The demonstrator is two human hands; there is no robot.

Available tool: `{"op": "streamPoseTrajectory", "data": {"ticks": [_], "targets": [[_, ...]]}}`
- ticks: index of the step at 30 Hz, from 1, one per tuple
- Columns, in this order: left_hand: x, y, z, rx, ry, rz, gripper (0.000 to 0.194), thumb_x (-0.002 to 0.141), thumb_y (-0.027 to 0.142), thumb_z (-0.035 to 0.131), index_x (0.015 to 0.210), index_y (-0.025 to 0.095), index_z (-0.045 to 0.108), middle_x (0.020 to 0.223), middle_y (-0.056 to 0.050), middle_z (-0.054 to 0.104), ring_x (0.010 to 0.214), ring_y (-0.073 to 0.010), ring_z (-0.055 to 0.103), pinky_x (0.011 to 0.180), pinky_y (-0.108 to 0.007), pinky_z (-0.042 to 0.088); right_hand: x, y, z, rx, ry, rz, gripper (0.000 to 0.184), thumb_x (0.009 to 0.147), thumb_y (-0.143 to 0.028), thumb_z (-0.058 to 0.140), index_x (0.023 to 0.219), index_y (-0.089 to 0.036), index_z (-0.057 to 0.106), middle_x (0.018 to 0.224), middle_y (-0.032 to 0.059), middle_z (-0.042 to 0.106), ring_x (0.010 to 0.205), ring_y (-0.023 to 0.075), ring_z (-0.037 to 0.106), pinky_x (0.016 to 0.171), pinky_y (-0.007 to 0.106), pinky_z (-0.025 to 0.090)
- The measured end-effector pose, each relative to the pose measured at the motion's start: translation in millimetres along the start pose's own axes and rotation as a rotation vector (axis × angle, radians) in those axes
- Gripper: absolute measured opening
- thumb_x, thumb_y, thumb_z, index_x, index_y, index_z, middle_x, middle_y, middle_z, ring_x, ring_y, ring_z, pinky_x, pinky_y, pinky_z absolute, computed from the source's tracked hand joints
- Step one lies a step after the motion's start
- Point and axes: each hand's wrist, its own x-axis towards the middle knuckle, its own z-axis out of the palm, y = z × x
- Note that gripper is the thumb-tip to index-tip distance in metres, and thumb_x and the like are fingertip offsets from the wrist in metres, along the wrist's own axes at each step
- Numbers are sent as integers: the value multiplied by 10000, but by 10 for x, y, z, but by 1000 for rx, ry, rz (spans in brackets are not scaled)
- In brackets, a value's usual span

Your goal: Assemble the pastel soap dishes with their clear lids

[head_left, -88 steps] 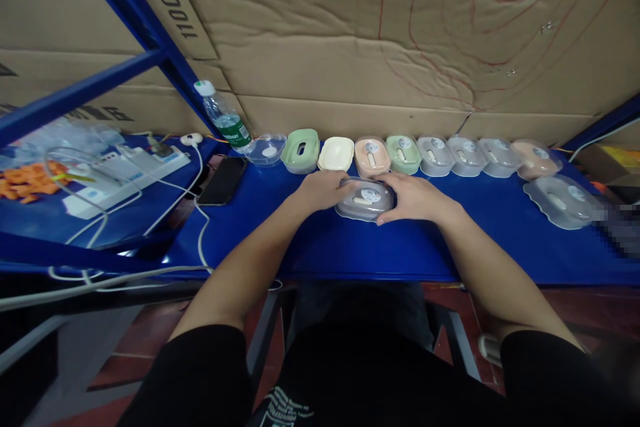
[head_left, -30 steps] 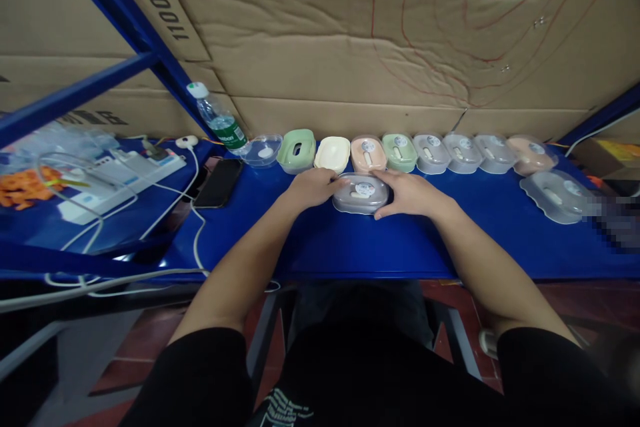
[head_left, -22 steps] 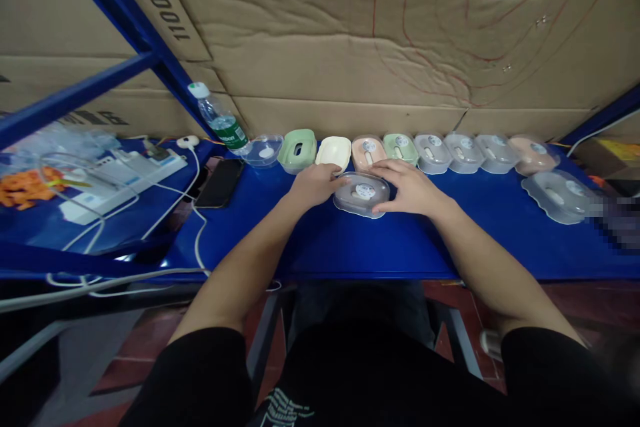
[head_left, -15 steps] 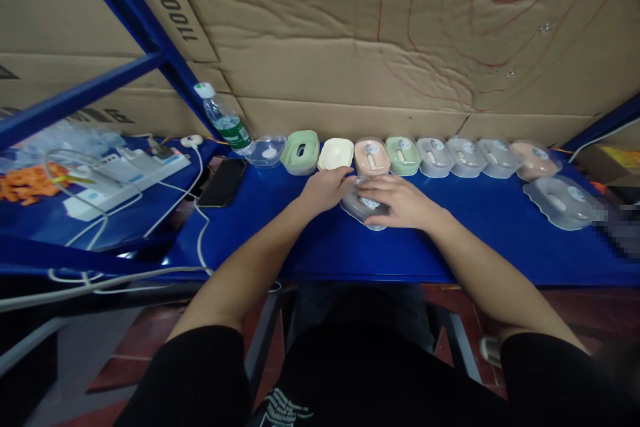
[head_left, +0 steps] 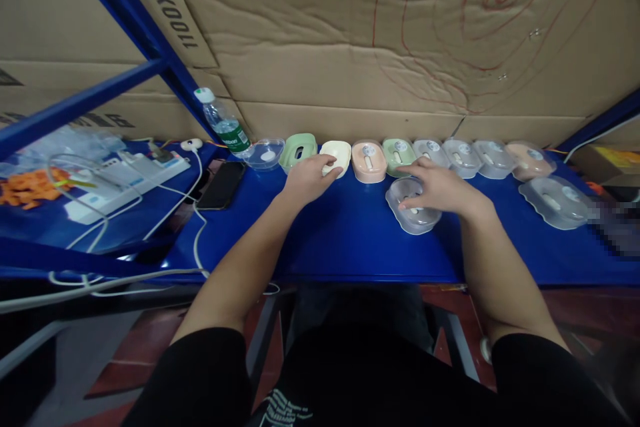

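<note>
A grey lidded container (head_left: 413,221) with a clear, wavy-edged cover sits on the blue table in front of the row. My right hand (head_left: 440,185) is over its far right side, thumb across the cover and fingers at the back edge, gripping it. My left hand (head_left: 311,180) is at the cream open container (head_left: 336,153); thumb and index finger are parted at its near left edge. Behind my left hand stands a green container (head_left: 301,147) with a dark oval opening. A peach lidded container (head_left: 369,163) and a green lidded one (head_left: 399,155) stand between my hands.
Several grey lidded containers (head_left: 463,159) and a peach one (head_left: 530,161) continue the row rightward. Another grey container (head_left: 555,203) lies at the right. Leftward are a clear cover (head_left: 266,153), a water bottle (head_left: 227,127), a phone (head_left: 221,185) and a power strip (head_left: 125,187) with cables.
The grey container has moved right along the table with my right hand. My left hand has come away from it and moved slightly left to the cream container.
</note>
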Motion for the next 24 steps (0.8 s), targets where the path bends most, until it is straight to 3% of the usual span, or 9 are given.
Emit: {"op": "streamPoseTrajectory", "data": {"ticks": [5,11,13,15,17,20,22,24], "targets": [[24,-73,109,59,-79,48,448,1012,469,586,1332,183,710,1433,-115,698,1334,-307,634,1119,-446,500,-15,85,-60,-58,-114,93,649,778,-597,790,1343,-282,743,1215,110,720,1070,361,696,857,459,544],[36,-113,154,75,-130,87,486,1006,518,579,1344,194,707,1427,-116,692,1294,-311,650,1124,-445,499,-232,612,-327,-101,-161,538,562,736,-564,816,1180,-223,769,1157,105,785,992,315,714,795,408,508],[39,-119,153,77,-134,95,493,1007,523,571,1349,194,705,1425,-118,690,1291,-313,651,1120,-447,499,-273,749,-351,-59,-125,606,591,736,-594,818,1179,-207,760,1137,120,788,956,312,716,785,416,515],[41,-122,154,77,-142,100,497,1006,526,569,1352,196,703,1426,-118,688,1291,-313,650,1117,-445,500,-255,795,-310,-15,-34,543,697,726,-596,821,1294,-203,725,1182,133,778,973,324,720,826,441,538],[43,-124,156,76,-154,97,498,1005,532,567,1353,202,702,1431,-113,683,1293,-313,649,1115,-444,502,-182,759,-213,32,43,352,785,731,-562,814,1421,-218,666,1291,140,748,1082,348,713,939,481,554],[44,-129,163,81,-157,90,497,1006,539,564,1354,213,702,1435,-108,682,1290,-313,648,1107,-449,507,-48,651,-41,55,12,40,620,779,-434,741,1371,-250,709,1370,125,719,1269,365,660,1121,521,498],[42,-135,166,82,-148,92,492,1008,539,564,1354,219,703,1434,-110,683,1290,-311,646,1104,-452,510,-8,616,34,-13,-23,-17,468,783,-370,697,1238,-287,772,1316,99,743,1256,371,666,1126,546,495],[40,-141,169,83,-139,97,475,1005,522,576,1349,221,706,1429,-114,685,1286,-306,646,1104,-454,509,-23,639,55,-104,-20,51,387,785,-373,691,1150,-306,799,1264,88,758,1191,383,687,1040,565,539]]}}
